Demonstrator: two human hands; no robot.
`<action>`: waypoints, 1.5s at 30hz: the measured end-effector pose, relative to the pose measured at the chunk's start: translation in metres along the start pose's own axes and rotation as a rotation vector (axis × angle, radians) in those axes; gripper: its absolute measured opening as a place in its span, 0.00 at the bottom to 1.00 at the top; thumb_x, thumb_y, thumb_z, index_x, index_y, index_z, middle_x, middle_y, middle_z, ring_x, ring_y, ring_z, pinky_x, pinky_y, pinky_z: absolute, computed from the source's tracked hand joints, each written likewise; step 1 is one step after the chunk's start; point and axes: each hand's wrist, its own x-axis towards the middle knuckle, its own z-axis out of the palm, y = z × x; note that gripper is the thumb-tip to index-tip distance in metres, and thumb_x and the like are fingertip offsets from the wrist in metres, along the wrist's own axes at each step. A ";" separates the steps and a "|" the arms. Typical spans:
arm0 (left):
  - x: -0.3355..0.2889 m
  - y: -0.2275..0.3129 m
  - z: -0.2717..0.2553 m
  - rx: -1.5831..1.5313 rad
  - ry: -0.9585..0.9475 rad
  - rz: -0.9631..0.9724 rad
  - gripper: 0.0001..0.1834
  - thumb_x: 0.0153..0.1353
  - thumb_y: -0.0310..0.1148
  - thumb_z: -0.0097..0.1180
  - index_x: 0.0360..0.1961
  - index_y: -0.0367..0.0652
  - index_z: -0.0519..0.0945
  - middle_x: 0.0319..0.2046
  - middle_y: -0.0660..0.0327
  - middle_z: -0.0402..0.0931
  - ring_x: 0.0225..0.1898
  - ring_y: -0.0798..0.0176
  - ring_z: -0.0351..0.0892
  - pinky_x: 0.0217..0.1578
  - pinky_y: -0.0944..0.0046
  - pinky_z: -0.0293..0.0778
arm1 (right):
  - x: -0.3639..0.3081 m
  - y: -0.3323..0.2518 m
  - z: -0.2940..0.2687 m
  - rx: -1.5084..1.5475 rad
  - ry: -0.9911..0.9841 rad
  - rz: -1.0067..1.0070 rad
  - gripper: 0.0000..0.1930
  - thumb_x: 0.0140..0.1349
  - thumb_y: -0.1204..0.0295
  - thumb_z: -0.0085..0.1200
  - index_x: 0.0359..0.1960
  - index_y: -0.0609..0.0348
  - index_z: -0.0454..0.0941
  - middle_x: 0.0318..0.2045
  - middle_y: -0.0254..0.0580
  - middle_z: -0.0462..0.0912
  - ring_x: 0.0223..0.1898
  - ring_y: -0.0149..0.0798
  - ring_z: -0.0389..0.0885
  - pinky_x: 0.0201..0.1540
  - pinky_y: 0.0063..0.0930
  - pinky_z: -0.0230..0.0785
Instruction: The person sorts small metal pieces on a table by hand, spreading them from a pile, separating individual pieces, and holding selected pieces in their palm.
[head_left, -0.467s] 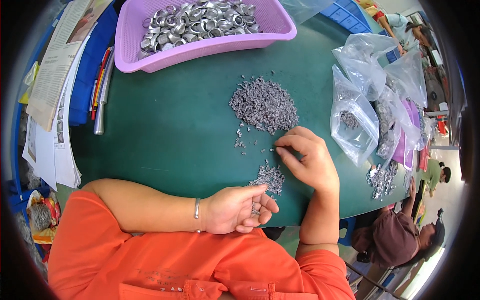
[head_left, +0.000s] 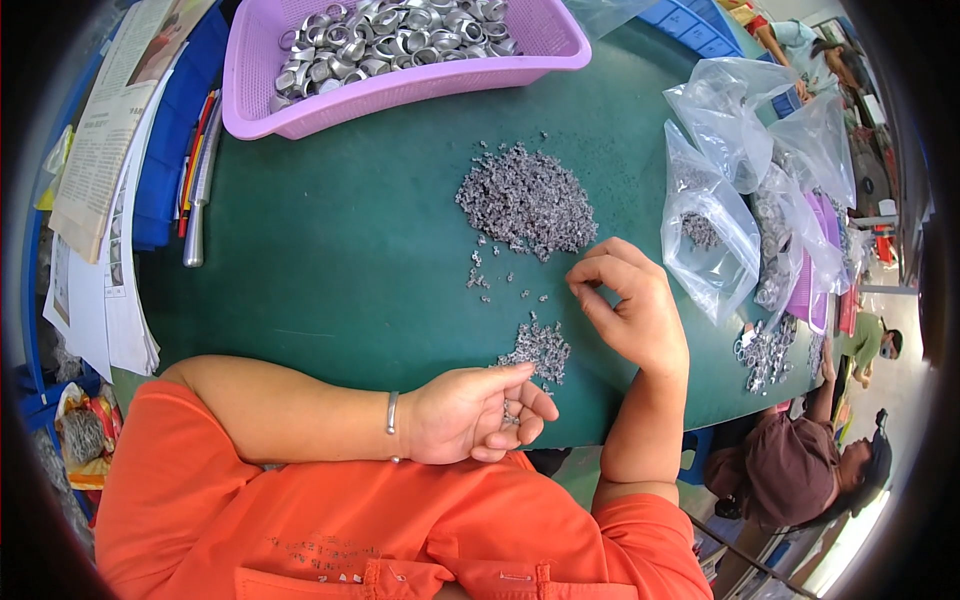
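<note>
My left hand (head_left: 475, 415) lies palm up near the table's front edge, fingers curled into a loose cup. A few small grey metal pieces (head_left: 512, 410) show between its thumb and fingers. Just beyond its fingertips is a small heap of grey metal pieces (head_left: 540, 347). Above the table to the right, my right hand (head_left: 632, 305) has thumb and forefinger drawn together; whatever is in the pinch, if anything, is too small to see. A larger heap of the same tiny pieces (head_left: 525, 203) lies up and left of it, with several loose bits (head_left: 478, 275) scattered below.
A purple basket (head_left: 400, 100) of silver metal rings stands at the far side. Open clear plastic bags (head_left: 710, 265) holding small parts lie at the right, beside loose silver parts (head_left: 765, 355). Papers (head_left: 105, 200) and a blue bin (head_left: 165, 180) line the left. A co-worker (head_left: 785, 465) sits at right.
My right hand has drawn slightly right and up, away from the loose bits, with its fingers still pinched. My left hand stays almost in place.
</note>
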 end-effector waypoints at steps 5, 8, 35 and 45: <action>-0.001 0.000 0.001 0.006 0.017 -0.001 0.27 0.78 0.54 0.35 0.45 0.42 0.78 0.31 0.64 0.75 0.23 0.71 0.63 0.23 0.71 0.62 | 0.001 0.000 0.009 0.026 -0.003 -0.017 0.08 0.50 0.83 0.61 0.33 0.60 0.83 0.31 0.44 0.81 0.36 0.49 0.81 0.38 0.38 0.74; -0.001 0.000 0.001 0.002 0.013 -0.002 0.27 0.77 0.54 0.36 0.45 0.42 0.78 0.31 0.64 0.75 0.23 0.71 0.63 0.23 0.71 0.62 | 0.001 -0.001 0.009 0.007 -0.093 -0.048 0.10 0.49 0.83 0.60 0.34 0.60 0.83 0.31 0.43 0.81 0.36 0.48 0.81 0.38 0.38 0.75; 0.002 0.000 0.000 0.029 0.031 -0.022 0.29 0.78 0.55 0.33 0.46 0.42 0.79 0.32 0.62 0.74 0.24 0.71 0.62 0.24 0.71 0.62 | 0.015 -0.018 0.046 0.035 -0.063 -0.263 0.09 0.48 0.78 0.65 0.33 0.59 0.84 0.30 0.38 0.79 0.33 0.44 0.78 0.39 0.37 0.70; 0.003 0.000 0.004 0.005 0.043 -0.017 0.26 0.76 0.55 0.38 0.44 0.42 0.77 0.29 0.64 0.75 0.22 0.71 0.63 0.21 0.70 0.61 | 0.016 -0.025 0.057 -0.028 0.042 -0.183 0.07 0.51 0.77 0.65 0.33 0.58 0.83 0.30 0.40 0.79 0.33 0.47 0.79 0.38 0.39 0.72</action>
